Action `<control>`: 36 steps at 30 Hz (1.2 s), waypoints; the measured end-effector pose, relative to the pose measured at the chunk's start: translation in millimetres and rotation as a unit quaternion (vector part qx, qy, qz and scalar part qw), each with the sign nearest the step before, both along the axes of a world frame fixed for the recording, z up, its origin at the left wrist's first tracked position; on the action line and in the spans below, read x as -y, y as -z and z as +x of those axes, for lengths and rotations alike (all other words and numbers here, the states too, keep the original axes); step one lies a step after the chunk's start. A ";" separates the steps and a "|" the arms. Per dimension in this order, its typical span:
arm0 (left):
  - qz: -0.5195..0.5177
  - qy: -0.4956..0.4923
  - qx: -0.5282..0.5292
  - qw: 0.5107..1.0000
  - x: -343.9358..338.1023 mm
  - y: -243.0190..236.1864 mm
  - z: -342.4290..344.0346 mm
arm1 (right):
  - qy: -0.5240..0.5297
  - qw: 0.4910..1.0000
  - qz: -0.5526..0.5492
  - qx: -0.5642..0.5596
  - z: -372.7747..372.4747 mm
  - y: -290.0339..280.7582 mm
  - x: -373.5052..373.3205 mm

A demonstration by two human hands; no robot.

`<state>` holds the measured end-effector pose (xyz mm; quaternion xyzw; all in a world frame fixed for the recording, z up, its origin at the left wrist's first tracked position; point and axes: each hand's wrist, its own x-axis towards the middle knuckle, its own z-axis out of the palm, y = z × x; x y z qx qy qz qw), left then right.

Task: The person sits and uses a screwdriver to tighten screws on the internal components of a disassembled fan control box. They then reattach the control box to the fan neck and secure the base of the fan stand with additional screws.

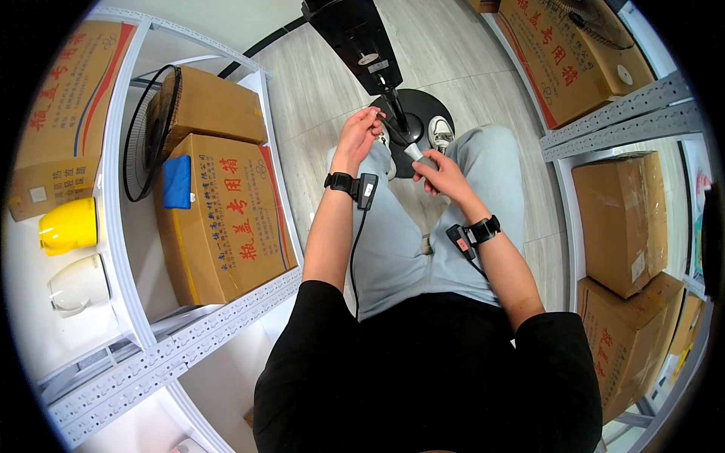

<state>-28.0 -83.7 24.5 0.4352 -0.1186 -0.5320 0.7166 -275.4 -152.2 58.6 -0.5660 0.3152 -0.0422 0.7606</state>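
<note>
Left hand (359, 134) pinches a black cord (387, 127); right hand (442, 172) grips a white plug (414, 152) above the fan's round black base (411, 113). Brown cartons (219, 219) with red print fill the left shelf.

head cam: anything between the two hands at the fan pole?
Head view: the left hand and right hand flank the black fan pole. Between them are the pole and a small white piece at the right fingers; nothing else.

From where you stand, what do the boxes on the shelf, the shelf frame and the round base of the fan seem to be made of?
The boxes look like brown corrugated cardboard, matte, with taped seams. The shelf frame seems to be painted metal, pale grey, with rows of punched holes. The round base looks black and smooth, probably plastic or coated metal; the look does not settle which.
</note>
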 end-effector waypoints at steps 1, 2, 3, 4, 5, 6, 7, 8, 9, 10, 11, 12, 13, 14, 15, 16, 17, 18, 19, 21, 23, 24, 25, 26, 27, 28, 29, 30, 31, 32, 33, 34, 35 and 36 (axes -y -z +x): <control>-0.003 0.003 0.002 1.000 -0.6 -0.3 0.3 | -0.001 1.000 0.000 0.002 0.1 -0.9 0.2; -0.007 0.005 0.005 1.000 -1.6 -0.6 0.6 | -0.002 1.000 0.001 -0.001 0.0 -1.9 0.4; -0.012 0.008 0.008 1.000 -1.9 -1.8 0.4 | -0.002 1.000 0.002 -0.004 -0.2 -2.9 1.0; -0.016 0.010 0.011 1.000 -2.1 -2.9 0.1 | -0.002 1.000 0.004 -0.007 -0.4 -3.4 1.5; -0.012 0.005 0.015 1.000 -1.7 -3.8 -0.7 | 0.001 1.000 0.004 -0.005 -0.6 -3.3 1.8; -0.009 0.000 0.019 1.000 -1.2 -4.8 -1.7 | 0.005 1.000 0.005 -0.003 -0.9 -3.1 1.9; -0.005 -0.005 0.023 1.000 -0.8 -5.8 -2.6 | 0.009 1.000 0.006 -0.001 -1.1 -2.9 2.0; -0.003 -0.002 0.031 1.000 -0.6 -6.8 -3.1 | 0.013 1.000 -0.001 -0.005 -1.4 -2.5 1.8; 0.000 0.001 0.039 0.999 -1.0 -6.9 -2.9 | 0.018 1.000 -0.009 -0.009 -1.5 -2.3 1.4; 0.002 0.005 0.046 0.999 -1.1 -6.9 -2.8 | 0.022 1.000 -0.016 -0.012 -1.7 -2.0 1.3; 0.009 0.010 0.060 0.998 -1.2 -6.8 -2.4 | 0.026 0.999 -0.026 -0.018 -2.0 -1.6 1.3; 0.015 0.015 0.074 0.997 -2.1 -5.4 -1.0 | 0.030 0.999 -0.036 -0.024 -2.1 -0.8 1.3; 0.021 0.020 0.088 0.996 -2.7 -3.7 0.4 | 0.033 0.998 -0.046 -0.030 -2.4 0.2 1.3; 0.048 0.031 0.117 0.992 -2.8 -1.9 1.6 | 0.036 0.994 -0.096 -0.039 -3.0 2.9 1.2; 0.075 0.041 0.146 0.986 -3.0 0.7 3.6 | 0.039 0.987 -0.147 -0.047 -3.6 6.2 1.0; 0.102 0.050 0.175 0.978 -3.5 3.5 5.2 | 0.041 0.978 -0.197 -0.056 -4.1 9.4 1.0; 0.123 0.061 0.189 0.972 -4.6 6.4 6.4 | 0.033 0.961 -0.270 -0.057 -4.9 12.5 1.3; 0.144 0.070 0.204 0.966 -4.6 8.2 7.2 | 0.025 0.937 -0.342 -0.059 -5.8 15.2 2.3; 0.165 0.080 0.218 0.959 -4.3 9.6 8.8 | 0.017 0.909 -0.413 -0.059 -5.5 17.0 3.1; 0.171 0.101 0.186 0.962 -1.6 8.2 16.3 | 0.052 0.886 -0.460 -0.016 -1.3 25.8 0.7; 0.159 0.097 0.154 0.970 4.4 5.2 21.0 | 0.075 0.900 -0.429 -0.009 2.5 33.4 1.7; 0.143 0.082 0.134 0.977 9.8 3.2 20.4 | 0.079 0.924 -0.374 -0.026 5.7 31.7 0.5; 0.128 0.068 0.115 0.983 15.0 1.3 19.6 | 0.083 0.944 -0.317 -0.043 9.3 30.0 -0.6; 0.113 0.061 0.090 0.988 20.7 -0.7 18.7 | 0.099 0.967 -0.232 -0.037 12.9 28.3 -0.8; 0.099 0.050 0.065 0.992 24.9 1.4 20.0 | 0.113 0.982 -0.146 -0.029 17.0 22.3 -1.7; 0.084 0.040 0.039 0.995 28.4 3.4 21.7 | 0.126 0.990 -0.058 -0.022 21.4 18.6 -2.5; 0.060 0.049 -0.018 0.997 29.9 5.7 23.1 | 0.132 0.990 -0.042 -0.023 25.8 17.8 -3.3; 0.064 0.032 -0.053 0.996 32.8 8.9 22.4 | 0.141 0.989 -0.027 -0.025 29.4 18.3 -2.4; 0.067 0.015 -0.089 0.994 35.9 12.6 20.6 | 0.149 0.988 -0.012 -0.026 32.3 18.7 -0.7; 0.071 -0.002 -0.125 0.990 39.5 16.0 19.6 | 0.155 0.987 -0.009 -0.032 35.3 21.0 1.5; 0.091 -0.033 -0.121 0.988 39.6 21.9 20.6 | 0.157 0.987 -0.004 -0.037 39.1 23.7 0.8; 0.111 -0.064 -0.116 0.985 39.9 27.5 21.9 | 0.160 0.986 0.001 -0.042 42.2 26.2 0.4; 0.132 -0.096 -0.110 0.980 40.2 32.6 24.0 | 0.158 0.987 0.003 -0.040 44.1 28.4 0.3; 0.160 -0.121 -0.074 0.977 38.5 36.8 31.0 | 0.153 0.987 0.006 -0.036 48.0 25.5 -1.8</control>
